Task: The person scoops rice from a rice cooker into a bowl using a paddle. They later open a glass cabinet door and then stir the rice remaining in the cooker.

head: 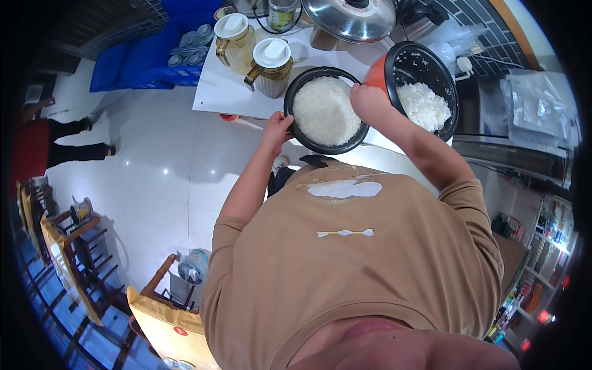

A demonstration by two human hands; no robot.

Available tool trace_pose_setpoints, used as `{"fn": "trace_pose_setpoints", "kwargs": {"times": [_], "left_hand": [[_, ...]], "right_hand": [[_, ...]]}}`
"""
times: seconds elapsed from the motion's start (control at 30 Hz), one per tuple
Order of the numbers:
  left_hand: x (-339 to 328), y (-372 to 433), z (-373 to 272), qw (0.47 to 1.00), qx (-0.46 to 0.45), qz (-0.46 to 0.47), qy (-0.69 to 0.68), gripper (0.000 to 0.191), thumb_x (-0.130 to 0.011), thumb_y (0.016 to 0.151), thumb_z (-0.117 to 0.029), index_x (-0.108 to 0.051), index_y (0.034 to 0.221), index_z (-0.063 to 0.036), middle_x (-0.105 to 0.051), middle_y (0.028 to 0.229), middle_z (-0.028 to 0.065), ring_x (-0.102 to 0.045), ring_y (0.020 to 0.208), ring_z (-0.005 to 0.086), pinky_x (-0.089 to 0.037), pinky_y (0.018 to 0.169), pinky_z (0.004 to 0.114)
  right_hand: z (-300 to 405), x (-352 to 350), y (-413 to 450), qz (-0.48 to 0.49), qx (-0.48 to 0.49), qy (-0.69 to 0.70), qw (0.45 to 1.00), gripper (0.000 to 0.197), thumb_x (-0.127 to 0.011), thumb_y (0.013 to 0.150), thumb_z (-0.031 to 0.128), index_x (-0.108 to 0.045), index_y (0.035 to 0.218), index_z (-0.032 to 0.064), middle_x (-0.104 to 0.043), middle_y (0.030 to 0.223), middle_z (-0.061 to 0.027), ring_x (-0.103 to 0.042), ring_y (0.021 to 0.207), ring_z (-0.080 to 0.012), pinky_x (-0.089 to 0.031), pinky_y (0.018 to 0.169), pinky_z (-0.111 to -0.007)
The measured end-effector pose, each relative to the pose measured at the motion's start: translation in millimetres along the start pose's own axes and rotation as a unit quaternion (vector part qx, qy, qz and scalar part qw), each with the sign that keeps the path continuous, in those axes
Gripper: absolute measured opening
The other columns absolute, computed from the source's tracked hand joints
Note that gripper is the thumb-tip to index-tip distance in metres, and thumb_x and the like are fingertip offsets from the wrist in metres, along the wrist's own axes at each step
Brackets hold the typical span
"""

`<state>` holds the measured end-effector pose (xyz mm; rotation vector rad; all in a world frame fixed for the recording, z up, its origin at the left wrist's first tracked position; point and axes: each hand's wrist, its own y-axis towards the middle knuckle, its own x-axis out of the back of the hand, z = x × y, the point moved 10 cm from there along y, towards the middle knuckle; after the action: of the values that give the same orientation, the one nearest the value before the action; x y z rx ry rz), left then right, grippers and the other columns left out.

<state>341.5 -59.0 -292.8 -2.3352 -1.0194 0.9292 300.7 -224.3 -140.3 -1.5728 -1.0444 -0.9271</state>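
My left hand (pixel 276 132) grips the left rim of a round black pot (pixel 329 150), thumb over the edge. White cooked rice (pixel 325 111) fills it nearly to the rim, with a fairly level surface. My right hand (pixel 371 102) is closed at the pot's right side, around a white utensil (pixel 346 80) whose flat end shows over the rice; most of it is hidden by the fist. Just beyond my right forearm, an orange pot with a black interior (pixel 407 60) leans towards me, holding a clump of rice (pixel 424 106) and stray grains on its wall.
Two amber pitchers with white lids (pixel 273 69) stand on the white table (pixel 217 95) at left. A steel lid (pixel 354 21) lies at the back. Blue crates (pixel 125 67) and a wooden chair (pixel 159 277) are to the left, where another person (pixel 34 148) stands. Plastic bags (pixel 539 108) hang right.
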Motion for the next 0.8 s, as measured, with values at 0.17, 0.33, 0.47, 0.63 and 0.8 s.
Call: {"fn": "trace_pose_setpoints", "kwargs": {"times": [0.17,0.33,0.47,0.63,0.8], "left_hand": [[-4,-3,-6,0.999,-0.005,0.005,0.049,0.013,-0.048,0.088,-0.019,-0.043,0.092,-0.0073,-0.052,0.083,0.0036,-0.053,0.075,0.014,-0.049,0.064,0.032],[1,-4,-1,0.998,0.011,0.011,0.068,0.014,-0.047,0.088,-0.02,-0.043,0.093,-0.0076,-0.051,0.084,0.004,-0.053,0.074,0.0137,-0.049,0.063,0.031],[-1,-13,-7,0.995,0.026,0.007,0.095,0.015,-0.047,0.087,-0.022,-0.043,0.093,-0.0085,-0.052,0.085,0.0038,-0.053,0.075,0.0131,-0.049,0.063,0.03],[0,-11,-8,0.995,0.021,0.006,0.1,0.016,-0.047,0.087,-0.022,-0.043,0.095,-0.0081,-0.053,0.085,0.0042,-0.055,0.072,0.0132,-0.048,0.061,0.029],[3,-3,1,0.998,0.008,-0.032,0.059,0.015,-0.046,0.088,-0.02,-0.044,0.094,-0.0071,-0.053,0.081,0.0046,-0.056,0.068,0.0135,-0.049,0.056,0.029]], "right_hand": [[17,-11,16,-0.009,-0.043,0.01,0.999,0.014,-0.05,0.071,0.006,-0.062,0.075,-0.0016,-0.062,0.077,-0.0164,-0.064,0.067,-0.0257,-0.052,0.053,-0.032],[11,-31,46,0.088,-0.021,0.061,0.994,0.017,-0.048,0.074,0.007,-0.062,0.08,0.001,-0.063,0.081,-0.0171,-0.063,0.072,-0.0284,-0.051,0.064,-0.038],[6,-39,66,0.082,0.0,0.073,0.994,0.021,-0.043,0.077,0.007,-0.061,0.086,0.0003,-0.063,0.082,-0.0166,-0.062,0.078,-0.0305,-0.049,0.067,-0.04],[8,-47,76,0.075,0.017,0.062,0.995,0.022,-0.042,0.078,0.008,-0.063,0.084,0.0018,-0.063,0.083,-0.0152,-0.062,0.078,-0.0297,-0.049,0.067,-0.04],[8,-27,71,0.105,0.074,-0.011,0.992,0.022,-0.045,0.077,0.009,-0.065,0.082,0.0034,-0.064,0.084,-0.0145,-0.062,0.079,-0.0288,-0.049,0.067,-0.038]]}}
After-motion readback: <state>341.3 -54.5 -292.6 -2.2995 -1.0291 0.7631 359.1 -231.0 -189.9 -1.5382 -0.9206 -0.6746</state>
